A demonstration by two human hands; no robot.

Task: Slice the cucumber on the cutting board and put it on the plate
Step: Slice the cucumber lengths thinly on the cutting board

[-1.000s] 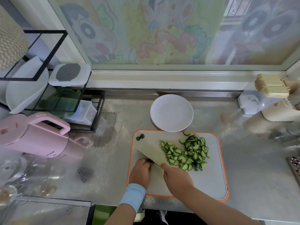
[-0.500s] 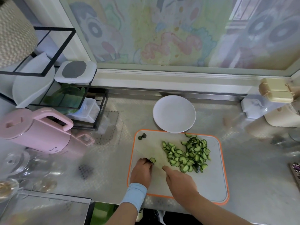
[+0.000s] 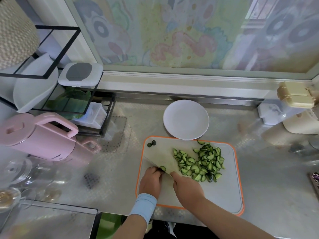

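From where I stand over the counter (image 3: 269, 169), the orange-rimmed cutting board (image 3: 231, 187) lies at the near edge, its near left corner covered by both forearms. The right hand (image 3: 187, 188) is clenched around the knife (image 3: 162, 159). The handle is buried in the fist, and only the broad pale blade shows, slanting far and left across the board and hard to tell from the board's own grey. The left hand (image 3: 151, 181) sits just left of the blade with its fingers curled under and the knuckles close against the steel. What those fingers have hold of is hidden beneath them, so I cannot tell whether they grasp anything. A small cucumber piece (image 3: 162, 168) peeps out at the blade right by the fingertips. A light blue wristband (image 3: 144, 207) wraps the left wrist. The cucumber slices (image 3: 202, 163), mostly half-moons, are heaped on the right half of the board, just right of the blade. Two dark end bits (image 3: 151, 143) lie apart at the far left corner. The white plate (image 3: 186, 119) stands just beyond the board's far edge, its near rim all but touching it. To the left is a pink kettle (image 3: 38, 142), with a black wire rack (image 3: 57, 80) behind it whose contents are blurred by glare. A cream container (image 3: 296, 94) at the far right is cut off by the frame
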